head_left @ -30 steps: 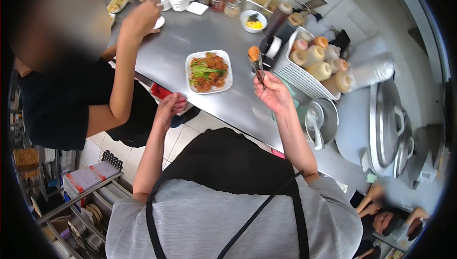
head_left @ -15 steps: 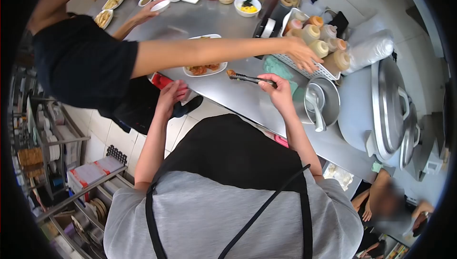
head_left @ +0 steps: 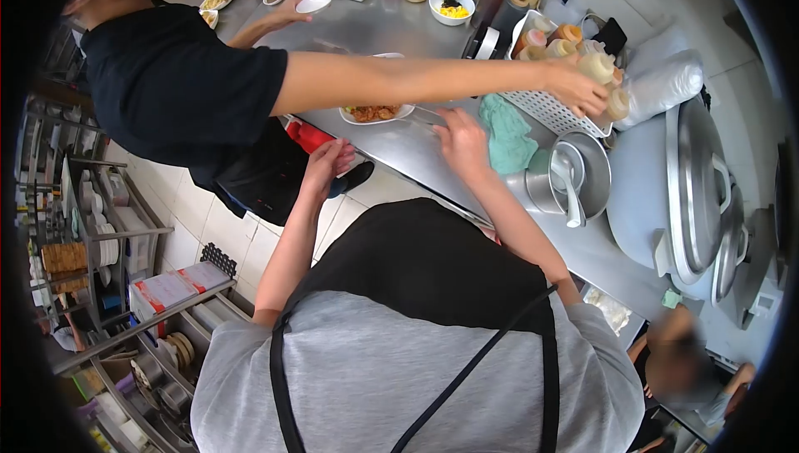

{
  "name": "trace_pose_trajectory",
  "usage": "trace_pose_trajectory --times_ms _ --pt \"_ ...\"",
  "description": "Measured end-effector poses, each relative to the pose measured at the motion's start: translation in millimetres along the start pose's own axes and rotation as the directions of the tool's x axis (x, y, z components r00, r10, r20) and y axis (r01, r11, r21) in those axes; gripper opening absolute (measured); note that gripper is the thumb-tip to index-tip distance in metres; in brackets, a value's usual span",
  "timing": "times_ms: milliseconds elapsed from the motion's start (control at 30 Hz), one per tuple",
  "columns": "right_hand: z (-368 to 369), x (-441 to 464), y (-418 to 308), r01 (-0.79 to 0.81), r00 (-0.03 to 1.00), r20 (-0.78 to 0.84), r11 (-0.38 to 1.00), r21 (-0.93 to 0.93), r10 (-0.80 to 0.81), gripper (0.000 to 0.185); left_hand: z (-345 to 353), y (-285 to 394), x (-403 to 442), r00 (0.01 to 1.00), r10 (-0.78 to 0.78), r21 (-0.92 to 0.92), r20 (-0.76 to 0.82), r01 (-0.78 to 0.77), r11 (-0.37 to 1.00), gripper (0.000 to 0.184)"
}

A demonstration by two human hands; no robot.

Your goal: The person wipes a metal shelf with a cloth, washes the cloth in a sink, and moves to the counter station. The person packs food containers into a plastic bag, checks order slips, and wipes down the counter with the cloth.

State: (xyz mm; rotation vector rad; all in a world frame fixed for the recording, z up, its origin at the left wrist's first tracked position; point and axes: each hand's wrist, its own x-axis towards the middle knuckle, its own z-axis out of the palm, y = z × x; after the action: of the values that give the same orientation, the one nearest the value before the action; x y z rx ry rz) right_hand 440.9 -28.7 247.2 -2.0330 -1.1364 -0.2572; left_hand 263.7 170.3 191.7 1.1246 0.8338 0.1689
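My right hand (head_left: 463,146) is closed around the end of the metal tongs (head_left: 423,118), just below the co-worker's outstretched arm. The tips of the tongs reach the right edge of the white plate of saucy food (head_left: 374,112), and the arm hides the middle of that plate. Near the counter's front edge, left of the plate's underside, my left hand (head_left: 330,165) has its fingers curled together; whether something small is in them is hidden. A green cloth (head_left: 506,138) lies right of my right hand.
A co-worker (head_left: 191,95) at the left holds a small white dish (head_left: 315,3) and reaches to sauce bottles in a white basket (head_left: 533,103). Metal pots (head_left: 583,178) and a large lidded pot (head_left: 695,195) stand at the right. A bowl (head_left: 452,7) sits behind.
The tongs, raised with a piece of food earlier, are now down at the plate. The co-worker's arm has swung across to the bottles. My view has shifted slightly.
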Motion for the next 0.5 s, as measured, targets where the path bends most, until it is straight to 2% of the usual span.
trace_pose_trajectory --times_ms 100,167,200,233,300,367,400,467,500 --pt "-46.0 -8.9 -7.0 -0.200 0.970 0.135 0.980 -0.021 0.201 0.023 9.1 2.4 7.8 1.000 0.005 0.006 -0.013 -0.005 1.000 0.032" --pt "-99.1 -14.9 -15.6 -0.390 0.906 0.173 0.921 -0.013 0.386 0.024 20.2 10.7 10.9 0.999 0.015 -0.027 -0.035 -0.016 1.000 0.032" --pt "-126.7 -19.1 -12.9 -0.392 0.909 0.105 0.912 -0.121 0.405 0.023 24.4 13.8 13.2 0.998 0.022 -0.065 -0.062 -0.026 0.998 0.033" --pt "-153.1 -22.5 -14.3 -0.490 0.868 -0.001 0.855 -0.168 0.497 0.023 25.3 13.2 18.5 0.998 0.020 -0.065 -0.063 -0.024 0.998 0.033" --pt "-199.6 -38.2 5.3 -0.563 0.826 -0.200 0.763 -0.319 0.526 0.023 24.0 10.7 31.3 0.997 0.067 -0.170 0.028 -0.061 0.984 0.036" --pt "-231.4 -54.5 25.6 -0.604 0.769 -0.235 0.555 -0.571 0.595 0.023 26.7 14.8 38.4 0.996 0.066 -0.222 0.059 -0.051 0.974 0.034" --pt "-234.7 -56.6 32.2 -0.606 0.768 -0.237 0.556 -0.569 0.594 0.023 28.6 16.9 41.0 0.994 0.064 -0.275 0.092 -0.037 0.961 0.033" --pt "-233.4 -62.9 46.1 -0.614 0.603 -0.153 0.333 -0.716 0.783 0.026 32.9 20.3 43.7 0.997 0.035 -0.305 0.074 -0.011 0.952 0.033" --pt "-227.8 -68.2 58.0 -0.614 0.603 -0.153 0.333 -0.715 0.783 0.026 34.2 21.4 44.4 0.998 0.003 -0.336 0.057 0.016 0.942 0.032"
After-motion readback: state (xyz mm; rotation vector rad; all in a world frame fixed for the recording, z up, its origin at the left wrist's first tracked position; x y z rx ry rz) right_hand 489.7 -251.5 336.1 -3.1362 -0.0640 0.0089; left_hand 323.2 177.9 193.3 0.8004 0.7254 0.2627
